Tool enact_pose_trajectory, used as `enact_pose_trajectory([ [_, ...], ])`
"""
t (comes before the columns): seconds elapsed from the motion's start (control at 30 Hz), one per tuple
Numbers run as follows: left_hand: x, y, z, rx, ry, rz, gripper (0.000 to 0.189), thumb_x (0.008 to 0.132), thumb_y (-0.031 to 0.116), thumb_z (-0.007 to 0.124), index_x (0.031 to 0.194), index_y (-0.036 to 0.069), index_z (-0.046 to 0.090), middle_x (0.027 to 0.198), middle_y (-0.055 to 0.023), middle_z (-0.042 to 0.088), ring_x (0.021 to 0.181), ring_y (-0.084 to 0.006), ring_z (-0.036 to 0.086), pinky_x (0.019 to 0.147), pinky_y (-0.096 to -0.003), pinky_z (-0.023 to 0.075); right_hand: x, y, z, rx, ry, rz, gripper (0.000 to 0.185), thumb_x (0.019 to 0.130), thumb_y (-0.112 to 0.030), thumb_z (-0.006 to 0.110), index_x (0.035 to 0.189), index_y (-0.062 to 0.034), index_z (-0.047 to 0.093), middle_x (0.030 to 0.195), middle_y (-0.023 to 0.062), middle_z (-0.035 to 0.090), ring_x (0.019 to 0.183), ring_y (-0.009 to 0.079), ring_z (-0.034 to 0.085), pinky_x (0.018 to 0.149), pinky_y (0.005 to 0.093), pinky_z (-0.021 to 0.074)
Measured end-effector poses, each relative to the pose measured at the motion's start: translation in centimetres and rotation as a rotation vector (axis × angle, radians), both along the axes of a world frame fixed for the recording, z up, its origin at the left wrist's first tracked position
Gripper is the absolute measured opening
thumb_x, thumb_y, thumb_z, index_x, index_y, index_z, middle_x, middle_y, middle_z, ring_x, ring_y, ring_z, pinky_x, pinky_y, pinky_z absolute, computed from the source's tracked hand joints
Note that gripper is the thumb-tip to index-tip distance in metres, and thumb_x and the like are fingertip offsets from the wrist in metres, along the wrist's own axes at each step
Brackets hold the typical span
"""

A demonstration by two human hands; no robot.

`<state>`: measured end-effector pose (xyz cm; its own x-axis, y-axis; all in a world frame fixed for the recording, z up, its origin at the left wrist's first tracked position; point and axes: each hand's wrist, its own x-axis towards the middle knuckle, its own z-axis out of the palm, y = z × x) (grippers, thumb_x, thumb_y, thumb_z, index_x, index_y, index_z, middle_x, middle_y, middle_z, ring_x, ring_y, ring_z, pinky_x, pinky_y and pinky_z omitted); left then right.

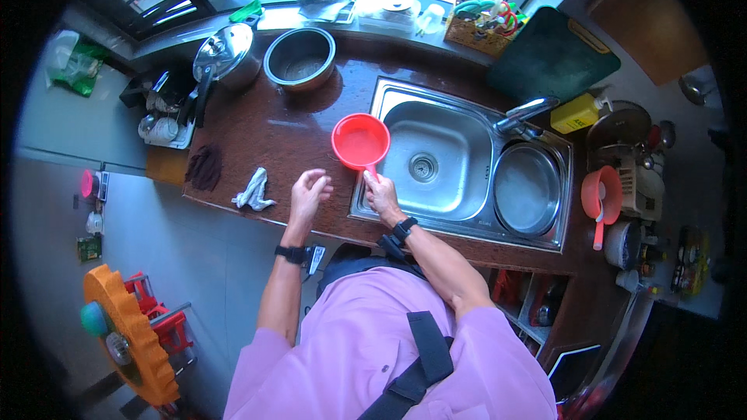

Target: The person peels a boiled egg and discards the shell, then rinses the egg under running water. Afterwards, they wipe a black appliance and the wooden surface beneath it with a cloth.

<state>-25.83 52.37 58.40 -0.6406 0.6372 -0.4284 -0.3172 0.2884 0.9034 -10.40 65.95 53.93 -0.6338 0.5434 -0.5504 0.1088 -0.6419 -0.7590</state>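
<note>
My right hand point(382, 195) grips the handle of a red plastic water dipper point(360, 141), its bowl facing up above the counter at the sink's left rim. Whether the bowl holds water cannot be made out. My left hand point(310, 193) is just left of the dipper over the counter edge, fingers loosely curled with nothing in them. To its left a crumpled pale cloth point(255, 189) lies on the brown countertop point(292, 146). The steel sink basin point(435, 157) shows its drain strainer, and a round metal pan point(527, 189) sits in the smaller basin on the right.
Behind stand a pressure cooker point(224, 52) and a dark inner pot point(299, 58). A dark cloth point(204, 168) lies at the left corner. The faucet point(528, 114), a yellow soap bottle point(575, 114) and a green cutting board point(554, 55) line the sink's back. Another dipper point(601, 195) is right.
</note>
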Motion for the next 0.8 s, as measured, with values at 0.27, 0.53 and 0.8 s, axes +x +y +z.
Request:
enact_pose_trajectory([
  [0.27, 3.2, 14.4, -6.2, -0.019, -0.195, -0.246, 0.031, 0.101, 0.009, 0.059, 0.129, -0.004, 0.062, 0.103, -0.012, 0.072, 0.084, -0.0157, 0.07, 0.07, -0.0268, 0.0563, 11.1, 3.5, 4.5, 0.724, -0.51, 0.051, 0.04, 0.096, -0.039, 0.064, 0.093, 0.0009, 0.07, 0.069, 0.0152, 0.065, 0.064, 0.0271, 0.063, 0.063, 0.0432, 0.0481],
  [0.53, 12.6, 21.5, -11.0, -0.2, 0.145, -0.693, 0.02, 0.093, 0.011, 0.063, 0.09, -0.003, 0.077, 0.077, -0.0139, 0.073, 0.068, -0.0229, 0.07, 0.063, -0.0377, 0.0552, 19.2, 4.6, 9.8, 0.924, -0.95, 0.042, 0.036, 0.095, -0.039, 0.066, 0.1, -0.0034, 0.072, 0.088, 0.0273, 0.071, 0.088, 0.0477, 0.069, 0.075, 0.0563, 0.0535],
  [0.8, 15.2, 23.1, -11.8, -0.16, 0.841, -0.926, 0.036, 0.093, 0.023, 0.05, 0.084, 0.0, 0.076, 0.093, -0.0282, 0.072, 0.09, -0.0469, 0.07, 0.085, -0.0553, 0.0555, 23.1, 5.0, 11.0, 0.955, -0.97, -0.081, 0.037, 0.095, -0.04, 0.066, 0.097, -0.0037, 0.072, 0.086, 0.0258, 0.071, 0.085, 0.0472, 0.069, 0.07, 0.055, 0.053],
])
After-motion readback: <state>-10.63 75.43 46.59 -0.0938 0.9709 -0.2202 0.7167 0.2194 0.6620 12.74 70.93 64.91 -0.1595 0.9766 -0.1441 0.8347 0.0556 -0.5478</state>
